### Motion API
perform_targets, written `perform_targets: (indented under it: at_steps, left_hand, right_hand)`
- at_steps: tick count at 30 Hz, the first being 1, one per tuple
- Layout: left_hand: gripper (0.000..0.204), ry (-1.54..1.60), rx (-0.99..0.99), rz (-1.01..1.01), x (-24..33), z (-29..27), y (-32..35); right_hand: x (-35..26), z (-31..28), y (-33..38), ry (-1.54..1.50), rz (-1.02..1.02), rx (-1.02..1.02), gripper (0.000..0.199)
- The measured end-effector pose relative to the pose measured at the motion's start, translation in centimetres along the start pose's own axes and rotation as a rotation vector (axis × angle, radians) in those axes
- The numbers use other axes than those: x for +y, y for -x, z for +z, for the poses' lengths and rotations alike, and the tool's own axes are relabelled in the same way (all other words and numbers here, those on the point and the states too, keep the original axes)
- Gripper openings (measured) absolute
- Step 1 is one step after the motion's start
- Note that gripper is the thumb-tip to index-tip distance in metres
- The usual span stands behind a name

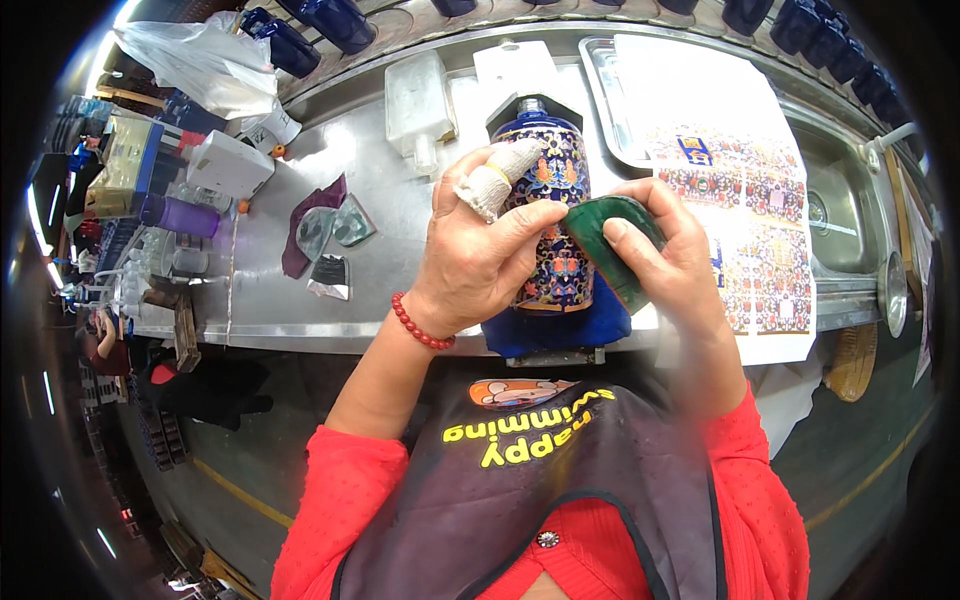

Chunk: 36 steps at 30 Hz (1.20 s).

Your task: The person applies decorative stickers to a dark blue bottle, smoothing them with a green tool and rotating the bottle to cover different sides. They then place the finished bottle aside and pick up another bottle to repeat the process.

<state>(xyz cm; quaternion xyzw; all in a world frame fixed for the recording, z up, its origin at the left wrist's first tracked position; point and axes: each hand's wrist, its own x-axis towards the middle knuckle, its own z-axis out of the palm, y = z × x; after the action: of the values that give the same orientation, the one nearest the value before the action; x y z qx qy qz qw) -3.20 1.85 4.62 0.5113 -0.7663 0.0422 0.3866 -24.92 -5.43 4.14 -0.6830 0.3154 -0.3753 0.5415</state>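
Observation:
A dark blue bottle (562, 262) with a colourful ornate pattern lies in front of me, its neck pointing away. Under its near end is a blue pad (560, 335). My left hand (465, 245) is over the bottle's left side, two fingers wrapped in whitish cloth and the thumb stretched out to the right. That thumb's tip meets the corner of a flat dark green scraper (622, 248). My right hand (672, 245) grips this scraper, thumb on top, against or just above the bottle's right side; contact there is hidden.
Patterned decal sheets (740, 200) lie at the right, partly over a metal tray (598, 90), beside a sink (840, 210). A whitish bottle-shaped block (418, 100) sits behind. Leftward are clear pieces on a purple cloth (310, 225). Several blue bottles (335, 22) line the back.

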Motion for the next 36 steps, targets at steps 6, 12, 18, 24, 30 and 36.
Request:
perform_targets:
  at_steps: [6, 12, 18, 24, 30, 36]
  left_hand:
    - [0.033, -0.143, -0.014, 0.083, -0.2, -0.7, 0.2]
    - [0.037, -0.158, -0.022, 0.144, -0.3, -1.2, 0.0]
    - [0.029, -0.171, -0.014, 0.167, -0.5, -1.4, -0.4]
    - [0.027, -0.219, -0.026, 0.212, -0.8, -1.9, -0.6]
    - [0.029, -0.218, -0.033, 0.201, -0.8, -1.8, -0.6]
    - [0.022, -0.232, -0.022, 0.217, -0.9, -2.0, -0.7]
  right_hand:
    - [-0.3, -0.2, 0.2, -0.01, 0.021, 0.016, 0.019]
    - [-0.4, -0.1, 0.2, 0.018, -0.053, 0.011, 0.019]
    - [-0.3, 0.0, 0.1, 0.068, -0.045, 0.018, 0.019]
    - [-0.4, 0.0, 0.2, 0.087, -0.044, 0.01, 0.019]
    - [-0.3, 0.1, 0.1, 0.081, -0.058, 0.013, 0.018]
    - [-0.4, -0.2, 0.3, 0.092, -0.034, -0.037, 0.019]
